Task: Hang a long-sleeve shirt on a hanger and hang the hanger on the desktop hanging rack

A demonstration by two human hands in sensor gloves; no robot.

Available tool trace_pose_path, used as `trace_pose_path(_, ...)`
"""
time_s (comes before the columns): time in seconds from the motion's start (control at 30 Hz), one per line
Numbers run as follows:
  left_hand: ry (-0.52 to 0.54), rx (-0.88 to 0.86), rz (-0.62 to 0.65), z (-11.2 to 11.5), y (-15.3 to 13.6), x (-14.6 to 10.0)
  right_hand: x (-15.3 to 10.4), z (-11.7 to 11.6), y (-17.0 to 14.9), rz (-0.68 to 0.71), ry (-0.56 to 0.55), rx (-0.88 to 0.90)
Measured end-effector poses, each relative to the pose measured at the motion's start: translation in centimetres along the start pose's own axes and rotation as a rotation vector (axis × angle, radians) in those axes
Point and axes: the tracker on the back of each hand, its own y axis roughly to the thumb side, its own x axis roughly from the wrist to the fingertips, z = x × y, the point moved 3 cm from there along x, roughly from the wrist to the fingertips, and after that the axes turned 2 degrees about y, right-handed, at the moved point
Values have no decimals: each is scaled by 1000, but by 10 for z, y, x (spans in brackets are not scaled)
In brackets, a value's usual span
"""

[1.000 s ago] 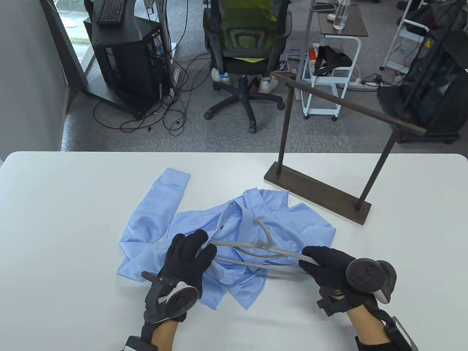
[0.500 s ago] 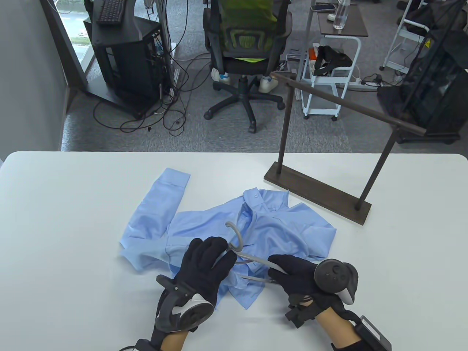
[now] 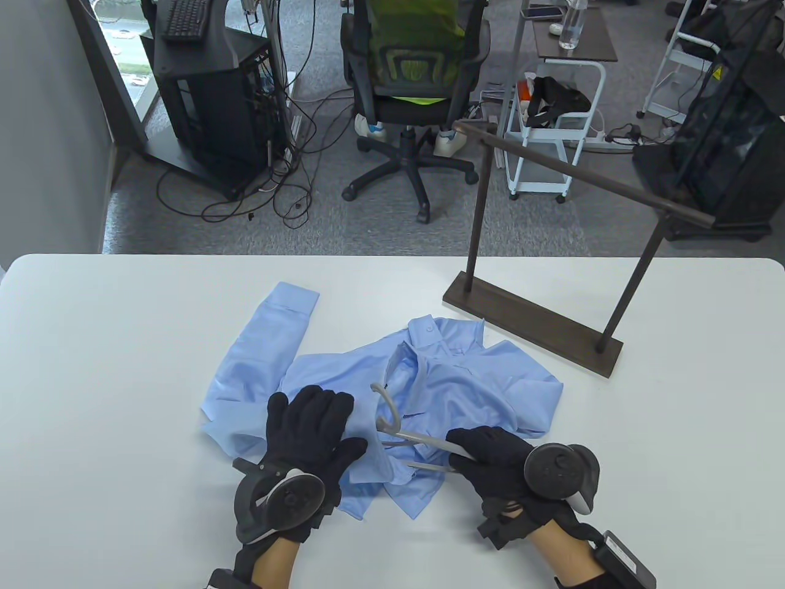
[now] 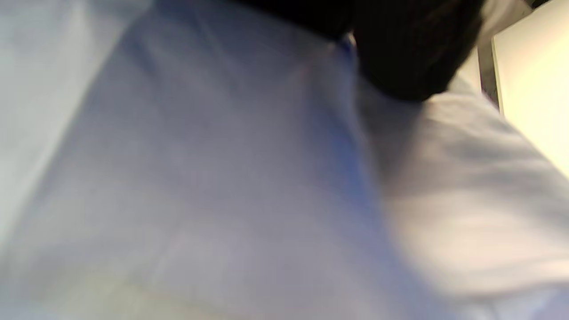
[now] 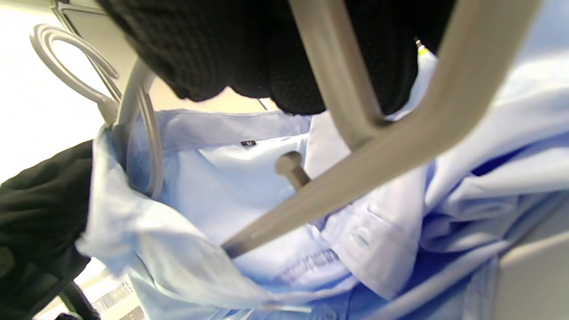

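Observation:
A light blue long-sleeve shirt (image 3: 466,380) lies crumpled on the white table (image 3: 122,343). A grey hanger (image 3: 417,437) rests on it, its hook (image 3: 387,405) by the collar. My right hand (image 3: 469,454) grips the hanger's right arm. The hanger's left arm is hidden under shirt fabric. My left hand (image 3: 343,429) lies on the shirt and holds a fold of it over that end. The right wrist view shows the hanger (image 5: 355,164) running into the shirt (image 5: 231,195) below the collar label, with the left glove (image 5: 40,200) at the fabric edge. The left wrist view is a blur of cloth (image 4: 222,178).
The dark brown hanging rack stands at the back right of the table, its base (image 3: 533,328) close behind the shirt and its bar (image 3: 582,175) slanting above. One sleeve (image 3: 270,331) stretches to the back left. Beyond the table's far edge stand an office chair (image 3: 411,92) and carts.
Both hands carried the hanger leftward. Its left arm went under the shirt fabric. My left hand shifted off the hanger and onto the cloth, further left.

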Motion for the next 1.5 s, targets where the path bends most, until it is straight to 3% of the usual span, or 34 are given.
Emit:
trace_pose_path(0.13,32,-19,-21,7,-8,-2,1,-1,2,-7,15,-64)
trace_pose_path(0.23,61,-38,-69,6,-18,-3,-1,15,12,-7,-36,-96)
trace_pose_path(0.37,104,-115,-156,-1,-35,-6,-18,56,46,80,-292,-243)
trace_pose_path(0.47,130,-163,-201,-5,-43,-9,-30,69,70,178,-378,-278)
trace_pose_path(0.57,149,-172,-224,-7,-48,-10,-27,50,76,162,-266,-277)
trace_pose_path(0.73,160,-202,-245,-8,-51,-10,-2,-11,43,-10,-41,-455)
trace_pose_path(0.9,171,-244,-282,-7,-57,-11,26,-43,19,-126,2,-489)
trace_pose_path(1.1,187,-299,-323,-6,-62,-12,52,-65,14,-266,35,-458)
trace_pose_path(1.37,184,-337,-321,-4,-59,-12,72,-88,11,-373,118,-453)
trace_pose_path(1.5,184,-339,-320,-4,-58,-12,78,-93,10,-406,104,-428)
